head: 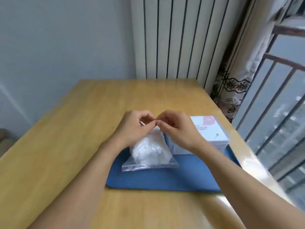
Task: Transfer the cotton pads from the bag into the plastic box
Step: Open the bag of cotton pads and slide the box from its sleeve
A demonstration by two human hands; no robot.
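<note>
Head camera: a person's left hand [133, 126] and right hand [177, 128] meet over the far edge of a clear plastic bag [150, 152], fingers curled and pinching that edge from either side, apparently to pull its mouth apart. The bag lies on a blue mat [165, 179] on a wooden table [66, 138], white cotton pads [146, 151] bunched inside; none appears to be out yet. The plastic box [209, 131], with a pink-and-white label on top, stands just beside the bag on the right, partly behind the right wrist; whether it is lidded cannot be told. A radiator [173, 38] and patterned curtain [231, 90] stand beyond the table.
</note>
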